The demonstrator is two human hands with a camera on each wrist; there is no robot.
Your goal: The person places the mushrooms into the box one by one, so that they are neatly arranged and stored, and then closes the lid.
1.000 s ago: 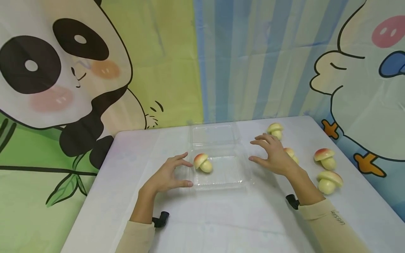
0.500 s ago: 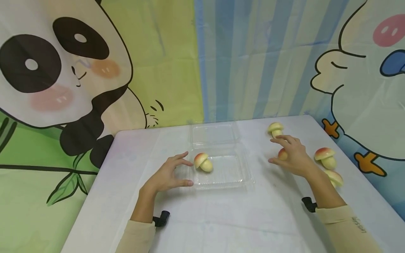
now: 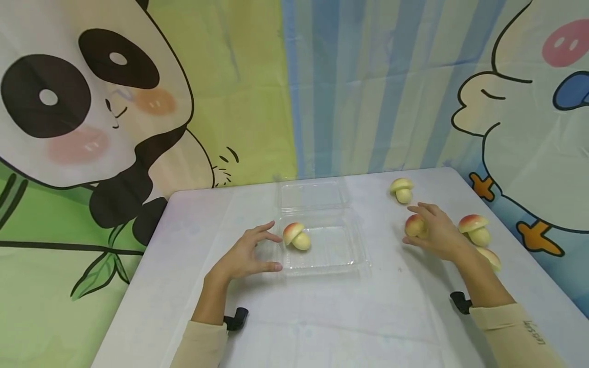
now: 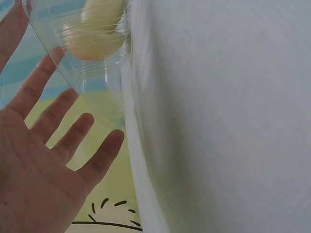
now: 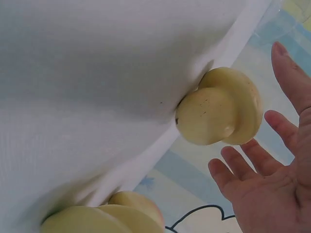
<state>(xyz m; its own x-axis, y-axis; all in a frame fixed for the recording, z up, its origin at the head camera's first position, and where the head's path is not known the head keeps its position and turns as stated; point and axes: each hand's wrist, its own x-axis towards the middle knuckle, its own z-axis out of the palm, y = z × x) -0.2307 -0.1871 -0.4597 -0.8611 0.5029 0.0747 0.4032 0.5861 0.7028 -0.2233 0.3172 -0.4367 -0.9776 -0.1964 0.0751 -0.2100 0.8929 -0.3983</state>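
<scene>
Clear plastic hinged box [image 3: 332,248] lies unfolded; your left hand [image 3: 246,254], fingers spread, grips nothing beside it — your right hand [image 3: 437,232], thumb and fingers apart, flanks a red-capped, pale-yellow mushroom [image 3: 415,226] without gripping; another mushroom [image 3: 297,236] is in the box.

Diffuse light casts soft shadows (greyer in the wrist views) across the white tabletop [image 3: 322,327].
</scene>
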